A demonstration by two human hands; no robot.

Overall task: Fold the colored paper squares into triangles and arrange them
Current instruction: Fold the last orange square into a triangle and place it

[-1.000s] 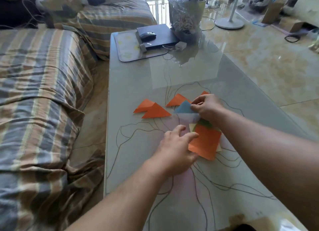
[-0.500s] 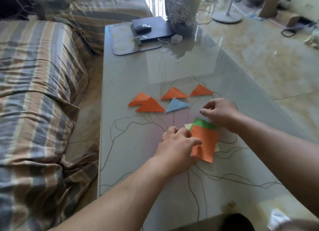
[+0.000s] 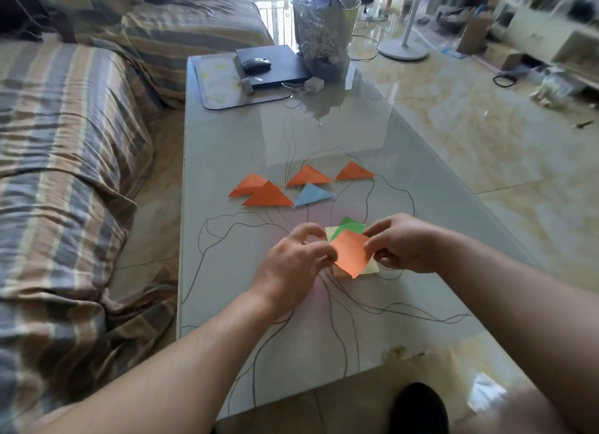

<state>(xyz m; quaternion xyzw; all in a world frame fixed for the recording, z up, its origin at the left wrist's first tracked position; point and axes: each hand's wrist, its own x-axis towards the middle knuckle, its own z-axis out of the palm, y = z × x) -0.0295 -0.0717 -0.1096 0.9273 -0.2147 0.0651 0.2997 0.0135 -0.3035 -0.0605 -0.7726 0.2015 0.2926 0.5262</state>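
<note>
Both hands pinch an orange paper square (image 3: 351, 251) over a small stack of squares (image 3: 350, 228) on the glass table (image 3: 227, 142): left hand (image 3: 293, 263) at its left corner, right hand (image 3: 400, 242) apparently at its right. Thin and floppy, it likely handles best by opposite corners.

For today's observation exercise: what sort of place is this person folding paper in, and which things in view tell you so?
Most likely a home living room. A sofa under a striped cover runs beside a low glass table, a standing fan's base sits on the glossy tiled floor, and a laptop with a mouse lies at the table's far end.
</note>
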